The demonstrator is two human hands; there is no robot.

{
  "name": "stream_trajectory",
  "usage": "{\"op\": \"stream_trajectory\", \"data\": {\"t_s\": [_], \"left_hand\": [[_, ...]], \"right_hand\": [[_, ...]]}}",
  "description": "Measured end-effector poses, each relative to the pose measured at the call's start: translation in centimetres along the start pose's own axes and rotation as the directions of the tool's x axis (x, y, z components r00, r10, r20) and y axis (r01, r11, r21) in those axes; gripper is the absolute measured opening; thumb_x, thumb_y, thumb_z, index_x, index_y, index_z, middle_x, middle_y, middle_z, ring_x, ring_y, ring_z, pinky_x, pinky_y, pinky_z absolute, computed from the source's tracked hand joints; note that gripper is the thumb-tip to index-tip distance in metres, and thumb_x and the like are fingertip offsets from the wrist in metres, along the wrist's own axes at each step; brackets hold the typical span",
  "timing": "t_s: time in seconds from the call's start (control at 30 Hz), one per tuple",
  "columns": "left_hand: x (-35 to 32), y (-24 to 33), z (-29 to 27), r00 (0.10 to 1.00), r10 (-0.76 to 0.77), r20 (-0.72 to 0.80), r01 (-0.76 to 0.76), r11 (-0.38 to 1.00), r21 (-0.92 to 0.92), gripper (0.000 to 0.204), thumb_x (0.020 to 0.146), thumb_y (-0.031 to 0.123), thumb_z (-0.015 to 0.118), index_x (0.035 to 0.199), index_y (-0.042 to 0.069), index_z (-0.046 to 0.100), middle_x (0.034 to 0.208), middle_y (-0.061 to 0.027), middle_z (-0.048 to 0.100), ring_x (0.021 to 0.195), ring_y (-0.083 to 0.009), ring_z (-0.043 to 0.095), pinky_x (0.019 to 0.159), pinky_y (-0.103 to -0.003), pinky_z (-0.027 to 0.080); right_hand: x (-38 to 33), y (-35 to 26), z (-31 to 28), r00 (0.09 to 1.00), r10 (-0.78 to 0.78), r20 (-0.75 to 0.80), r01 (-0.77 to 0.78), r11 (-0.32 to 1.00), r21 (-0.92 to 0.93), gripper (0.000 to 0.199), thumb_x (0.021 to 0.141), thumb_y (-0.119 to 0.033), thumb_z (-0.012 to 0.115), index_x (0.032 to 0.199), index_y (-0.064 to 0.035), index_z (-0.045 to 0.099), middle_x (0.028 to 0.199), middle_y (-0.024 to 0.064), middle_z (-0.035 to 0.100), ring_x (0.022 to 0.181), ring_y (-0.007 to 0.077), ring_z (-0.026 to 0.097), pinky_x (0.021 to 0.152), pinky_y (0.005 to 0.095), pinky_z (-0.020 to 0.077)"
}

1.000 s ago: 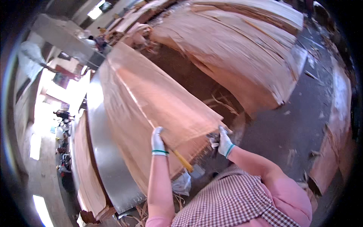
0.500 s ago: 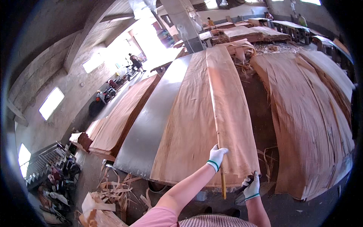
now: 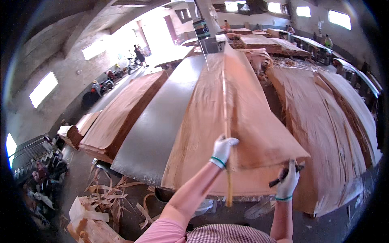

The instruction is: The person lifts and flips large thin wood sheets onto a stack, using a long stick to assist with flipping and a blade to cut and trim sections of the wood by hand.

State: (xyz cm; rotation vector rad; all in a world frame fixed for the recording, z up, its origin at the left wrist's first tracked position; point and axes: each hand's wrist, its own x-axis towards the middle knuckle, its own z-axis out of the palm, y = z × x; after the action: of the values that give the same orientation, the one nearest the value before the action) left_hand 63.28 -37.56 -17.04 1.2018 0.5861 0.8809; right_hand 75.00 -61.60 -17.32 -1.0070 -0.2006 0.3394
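Observation:
A big stack of thin reddish wood veneer sheets [image 3: 259,121] lies on a long grey metal table [image 3: 162,125] in front of me. A long narrow wooden stick [image 3: 225,117] runs down the middle of the top sheet and sticks out past its near edge. My left hand [image 3: 223,149], in a white glove, presses on that stick near the sheet's front. In my gloved right hand [image 3: 288,181] is a dark short-handled tool [image 3: 280,177], held at the near right corner of the top sheet, whose right half is raised.
More veneer stacks lie to the left [image 3: 121,117] and right [image 3: 324,121]. Scrap veneer strips [image 3: 105,202] litter the floor at lower left. People and parked motorbikes [image 3: 105,83] are by the bright doorway; other workers stand at far tables.
The view has swung from the side to looking straight along the table. Both hands stay at the near edge of the top sheet, the left on the stick.

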Motion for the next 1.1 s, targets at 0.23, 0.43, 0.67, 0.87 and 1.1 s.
{"op": "stream_trajectory", "data": {"t_s": [0.23,0.43,0.67,0.87,1.1], "left_hand": [[-2.6,6.1,-20.3,0.998,-0.062,0.031,0.065,0.993,-0.097,0.019,0.080,0.005,0.061,0.099,0.001,0.061,0.086,-0.0025,0.062,0.076,-0.0105,0.058,0.069,-0.024,0.048],[-7.8,6.9,-37.2,0.992,-0.128,-0.023,0.125,0.987,-0.098,0.034,0.075,-0.001,0.059,0.109,-0.003,0.058,0.097,-0.0070,0.064,0.082,-0.0168,0.062,0.075,-0.029,0.052],[-6.9,6.6,-47.1,0.988,-0.081,-0.129,0.089,0.994,0.061,0.035,0.070,-0.007,0.058,0.105,-0.002,0.058,0.093,-0.0073,0.064,0.077,-0.0149,0.062,0.071,-0.026,0.051],[-4.2,5.9,-50.0,0.983,-0.040,-0.177,0.073,0.981,0.181,0.035,0.070,-0.007,0.059,0.104,-0.002,0.060,0.092,-0.0063,0.065,0.077,-0.0142,0.061,0.071,-0.026,0.050],[-1.4,3.8,-52.4,0.981,-0.059,-0.184,0.099,0.971,0.216,0.036,0.069,-0.006,0.059,0.105,-0.002,0.060,0.093,-0.0070,0.065,0.077,-0.0161,0.062,0.072,-0.028,0.051]], "right_hand": [[-14.5,4.9,10.9,0.969,0.018,0.246,0.028,0.983,-0.182,0.019,0.092,-0.024,0.058,0.087,-0.0059,0.055,0.062,-0.0008,0.054,0.049,0.0063,0.046,0.044,0.0210,0.0324],[-24.9,13.1,9.3,0.973,0.214,0.091,-0.189,0.955,-0.228,0.032,0.095,-0.038,0.050,0.089,-0.0070,0.053,0.054,0.0029,0.053,0.041,0.0080,0.043,0.038,0.0227,0.0298],[-24.2,20.0,8.2,0.895,0.341,-0.287,-0.336,0.939,0.069,0.022,0.090,-0.034,0.058,0.085,-0.0142,0.050,0.057,-0.0001,0.047,0.038,0.0126,0.043,0.034,0.0260,0.0297],[-21.3,25.7,9.6,0.855,0.405,-0.324,-0.397,0.913,0.093,0.008,0.088,-0.018,0.058,0.085,-0.0120,0.053,0.058,0.0003,0.049,0.040,0.0135,0.046,0.035,0.0263,0.0335],[-21.4,28.8,12.2,0.841,0.446,-0.307,-0.441,0.893,0.090,0.005,0.087,-0.016,0.058,0.086,-0.0121,0.055,0.065,0.0009,0.055,0.045,0.0130,0.050,0.037,0.0256,0.0355]]}}
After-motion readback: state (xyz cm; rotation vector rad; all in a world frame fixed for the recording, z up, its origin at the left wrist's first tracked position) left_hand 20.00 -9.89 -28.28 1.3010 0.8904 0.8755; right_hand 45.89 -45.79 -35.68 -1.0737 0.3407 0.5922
